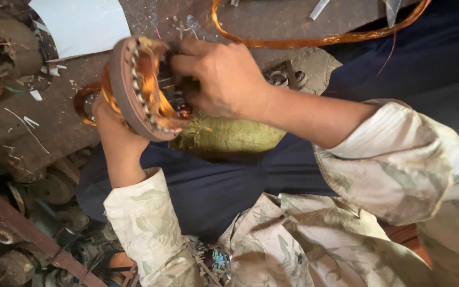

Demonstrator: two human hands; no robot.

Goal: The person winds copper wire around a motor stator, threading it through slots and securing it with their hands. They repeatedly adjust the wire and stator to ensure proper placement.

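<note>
A round motor stator (pixel 134 87) with a rusty brown rim and copper wire coils is held up on edge over my lap. My left hand (pixel 113 130) grips it from below and behind, mostly hidden by the ring. My right hand (pixel 216 74) reaches into its open face, fingers curled on the copper windings near the centre. The stator is slightly blurred. A loop of copper wire (pixel 83 103) hangs out behind it on the left.
A dirty workbench (pixel 54 122) lies ahead with a white sheet (pixel 81 24), wire scraps and a long copper wire loop (pixel 314 40). An olive cloth pad (pixel 229 138) rests on my dark lap. Old motor parts (pixel 43 186) and a metal bar (pixel 22 223) crowd the lower left.
</note>
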